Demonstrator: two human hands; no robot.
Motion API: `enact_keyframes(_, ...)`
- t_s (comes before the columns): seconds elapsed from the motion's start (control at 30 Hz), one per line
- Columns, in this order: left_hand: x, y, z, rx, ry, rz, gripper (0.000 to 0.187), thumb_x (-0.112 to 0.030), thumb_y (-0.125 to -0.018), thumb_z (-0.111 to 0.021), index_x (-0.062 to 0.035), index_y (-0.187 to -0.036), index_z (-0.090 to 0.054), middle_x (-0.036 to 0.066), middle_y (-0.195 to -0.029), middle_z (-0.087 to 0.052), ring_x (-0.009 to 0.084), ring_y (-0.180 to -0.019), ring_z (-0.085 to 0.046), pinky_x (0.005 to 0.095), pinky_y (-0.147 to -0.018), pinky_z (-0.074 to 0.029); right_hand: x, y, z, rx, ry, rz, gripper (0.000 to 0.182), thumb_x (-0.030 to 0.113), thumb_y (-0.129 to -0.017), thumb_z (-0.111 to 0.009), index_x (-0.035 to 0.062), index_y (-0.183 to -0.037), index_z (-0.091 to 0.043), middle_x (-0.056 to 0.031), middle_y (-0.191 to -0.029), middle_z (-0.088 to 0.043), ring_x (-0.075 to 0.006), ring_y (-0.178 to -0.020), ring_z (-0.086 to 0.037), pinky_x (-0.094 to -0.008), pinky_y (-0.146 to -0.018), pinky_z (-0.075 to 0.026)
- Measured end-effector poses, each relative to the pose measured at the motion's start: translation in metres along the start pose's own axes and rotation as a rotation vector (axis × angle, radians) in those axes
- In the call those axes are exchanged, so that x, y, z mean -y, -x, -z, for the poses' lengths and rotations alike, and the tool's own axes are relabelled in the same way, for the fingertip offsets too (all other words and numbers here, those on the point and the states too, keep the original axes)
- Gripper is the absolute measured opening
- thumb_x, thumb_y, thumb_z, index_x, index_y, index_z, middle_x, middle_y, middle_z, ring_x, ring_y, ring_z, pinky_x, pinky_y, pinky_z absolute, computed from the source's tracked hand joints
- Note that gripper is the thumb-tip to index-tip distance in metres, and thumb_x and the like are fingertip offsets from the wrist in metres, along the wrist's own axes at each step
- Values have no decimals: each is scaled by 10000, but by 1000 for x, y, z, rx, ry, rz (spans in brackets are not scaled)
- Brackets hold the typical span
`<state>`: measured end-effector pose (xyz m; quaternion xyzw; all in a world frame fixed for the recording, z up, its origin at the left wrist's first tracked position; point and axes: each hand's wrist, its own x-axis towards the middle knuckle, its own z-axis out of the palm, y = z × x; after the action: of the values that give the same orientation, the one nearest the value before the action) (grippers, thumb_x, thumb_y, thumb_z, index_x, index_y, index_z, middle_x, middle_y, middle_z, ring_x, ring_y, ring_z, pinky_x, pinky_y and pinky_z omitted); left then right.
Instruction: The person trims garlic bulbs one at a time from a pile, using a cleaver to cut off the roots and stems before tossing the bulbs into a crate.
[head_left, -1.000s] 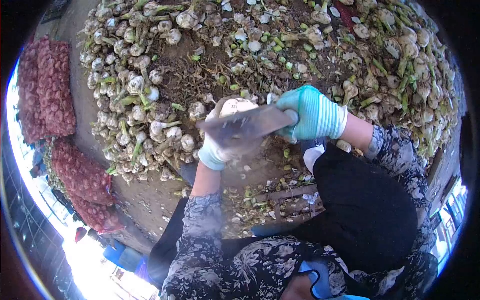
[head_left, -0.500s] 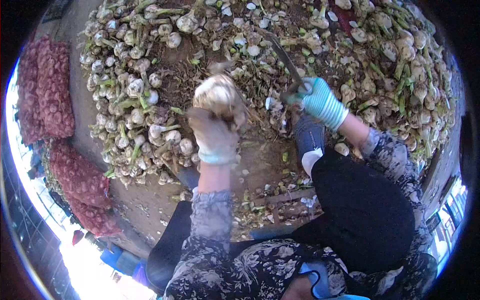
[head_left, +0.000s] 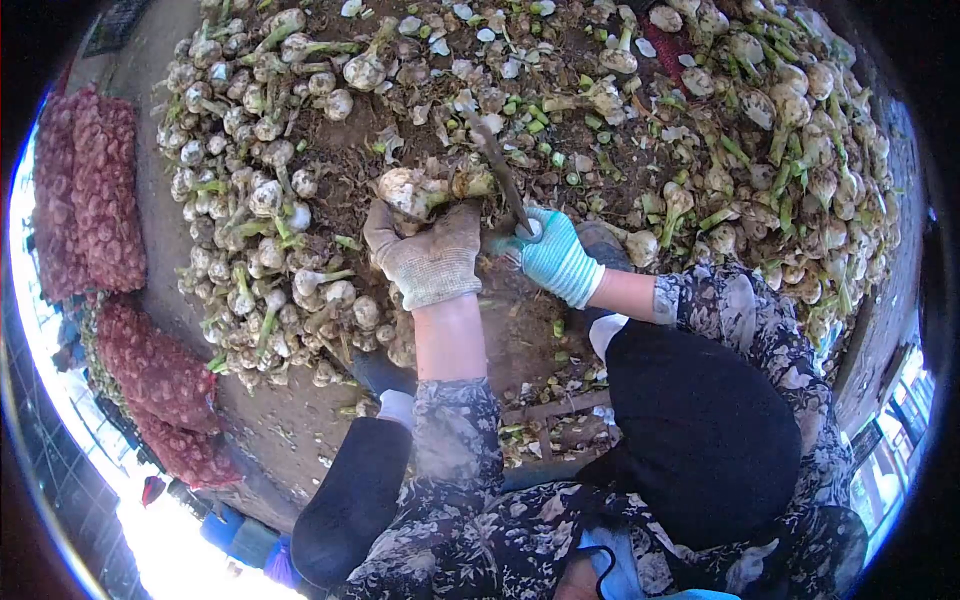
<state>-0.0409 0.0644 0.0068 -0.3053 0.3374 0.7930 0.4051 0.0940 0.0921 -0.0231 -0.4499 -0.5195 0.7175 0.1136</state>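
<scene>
My left hand [head_left: 432,255], in a soiled whitish work glove, is closed round a garlic bulb [head_left: 406,192] whose thick stem [head_left: 472,182] points to the right. My right hand [head_left: 560,256], in a green-and-white striped glove, grips a knife [head_left: 498,162] by its handle. The dark blade slants up and to the left, passing close by the cut end of the stem. Both hands are side by side above the littered ground, in front of my feet.
Garlic bulbs with stems [head_left: 268,200] lie heaped on the left, and a larger garlic pile [head_left: 800,150] is on the right. Peel and stem cuttings [head_left: 535,125] cover the ground between. Red mesh sacks [head_left: 105,200] of garlic stand at far left.
My right hand has moved left and down with the knife, toward the garlic. My left hand has turned the bulb so its stem points right toward the blade.
</scene>
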Motion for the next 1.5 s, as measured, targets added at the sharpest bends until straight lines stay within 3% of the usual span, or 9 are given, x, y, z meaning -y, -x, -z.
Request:
enact_keyframes(0.23,-2,8,-9,-89,94,18,416,-349,-748,-496,-75,-1060,-496,135,-1083,-517,307,-1006,-497,531,-932,-326,-6,-1,-6,-28,114,93,300,236,-722,-690,-11,-854,-582,-44,-646,-580,-92,-564,-493,-271,-531,-439)
enact_keyframes(0.37,-4,19,-14,-1,232,163,461,-366,-742,-502,-68,-1092,-473,150,-1051,-514,337,-1040,-465,557,-945,-295,-17,-29,6,-280,-84,-494,327,274,-706,-698,3,-840,-575,-62,-650,-559,-126,-556,-478,-264,-525,-405)
enact_keyframes(0.67,2,19,-12,-84,226,132,501,-366,-748,-545,-83,-1151,-455,133,-1146,-473,316,-1063,-446,514,-935,-331,1,-1,11,-94,362,499,318,172,-628,-716,35,-887,-595,-128,-772,-600,-284,-714,-592,-321,-656,-474)
enact_keyframes(0.97,7,15,-9,-47,244,263,480,-366,-766,-512,-48,-1121,-460,162,-1140,-463,304,-1079,-436,481,-940,-337,-1,-10,21,-111,395,400,335,123,-591,-685,24,-895,-584,-169,-833,-583,-333,-782,-578,-335,-676,-474)
enact_keyframes(1.03,2,24,-21,-111,454,305,457,-360,-782,-490,-24,-1090,-458,167,-1078,-496,291,-1036,-466,469,-949,-331,-37,-37,39,-181,150,-113,306,151,-644,-667,21,-907,-579,-161,-832,-587,-310,-751,-584,-325,-671,-470)
enact_keyframes(1.13,14,47,-40,490,99,34,465,-373,-790,-446,-14,-1084,-476,134,-1022,-530,243,-980,-497,420,-899,-387,-28,-41,46,-34,302,-247,281,202,-723,-634,21,-930,-572,-120,-805,-602,-255,-697,-579,-311,-646,-458)
enact_keyframes(1.23,44,92,-71,363,-343,-111,467,-301,-753,-568,-11,-1105,-469,136,-1008,-543,252,-921,-525,379,-835,-433,-134,-63,60,104,21,183,294,255,-761,-642,16,-921,-579,-23,-736,-605,-145,-645,-522,-286,-592,-429)
enact_keyframes(1.37,37,72,-37,303,-905,-396,499,-244,-709,-648,-7,-1110,-468,141,-1008,-547,259,-913,-534,364,-819,-445,-64,-19,59,-52,79,-189,255,217,-787,-605,-17,-888,-588,-17,-749,-614,-142,-620,-490,-278,-575,-416)
enact_keyframes(1.5,-41,1,41,-434,-1538,-607,692,-159,-636,-734,35,-1200,-382,208,-1145,-452,253,-924,-533,372,-780,-485,-79,-26,67,-94,161,-214,238,182,-795,-593,-32,-898,-589,-44,-754,-621,-135,-598,-481,-272,-559,-411)
